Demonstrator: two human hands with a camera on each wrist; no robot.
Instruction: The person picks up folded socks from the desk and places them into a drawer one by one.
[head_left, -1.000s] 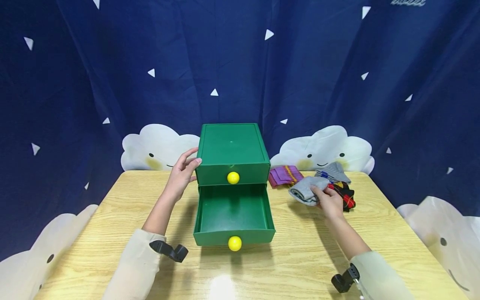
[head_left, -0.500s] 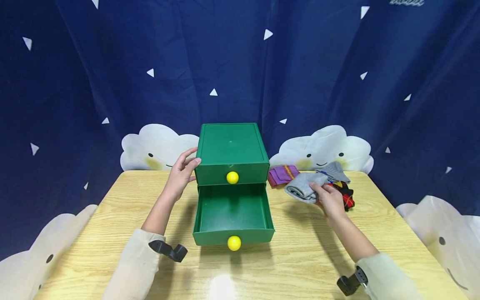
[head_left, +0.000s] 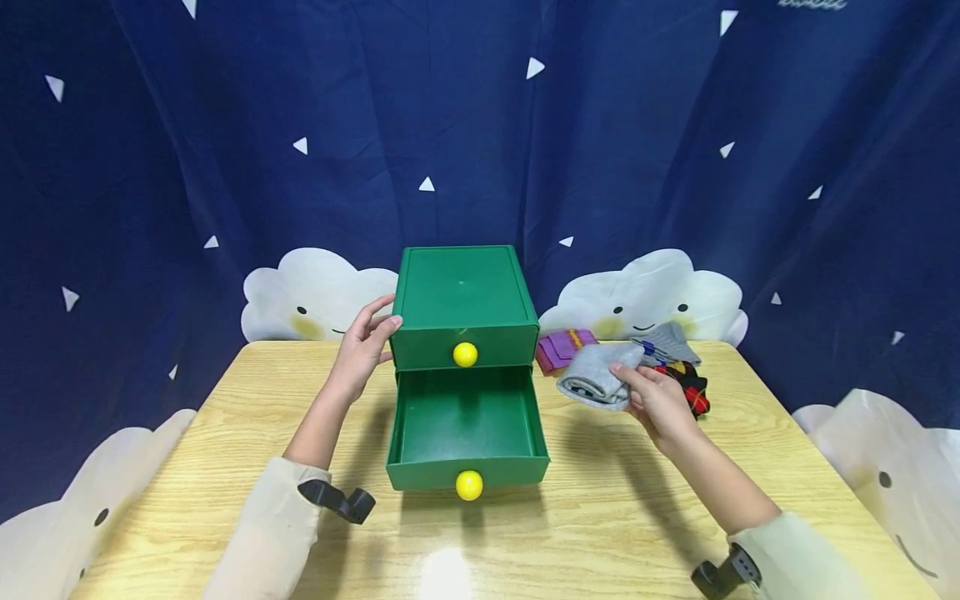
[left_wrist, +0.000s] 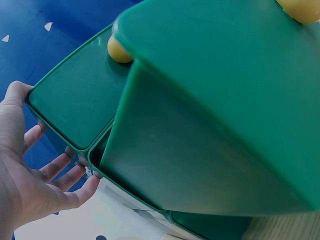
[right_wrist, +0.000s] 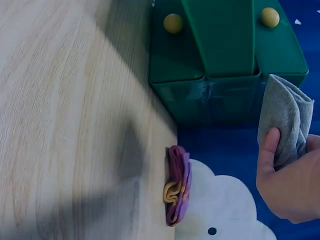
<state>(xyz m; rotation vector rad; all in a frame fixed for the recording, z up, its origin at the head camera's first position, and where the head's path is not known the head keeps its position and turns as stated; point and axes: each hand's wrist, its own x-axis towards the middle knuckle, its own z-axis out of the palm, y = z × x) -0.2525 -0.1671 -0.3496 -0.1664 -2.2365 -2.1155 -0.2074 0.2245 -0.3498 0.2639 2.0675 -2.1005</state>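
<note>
A green drawer cabinet stands on the table, its middle drawer pulled out with a bare floor. My left hand rests at the cabinet's left front corner, thumb at the edge. In the left wrist view its fingers are spread along the side. A folded grey sock bundle is pinched in my right hand, held above the table to the right of the drawer. In the right wrist view the thumb presses the grey fold.
Behind the held bundle lie folded purple socks with yellow stripes, grey socks with blue marks and black-and-red plaid socks. Yellow knobs project from the drawer fronts. A dark blue curtain hangs behind the table.
My right hand has moved left with the folded grey socks, off the pile and nearer the drawer. The left hand and the cabinet stay where they were.
</note>
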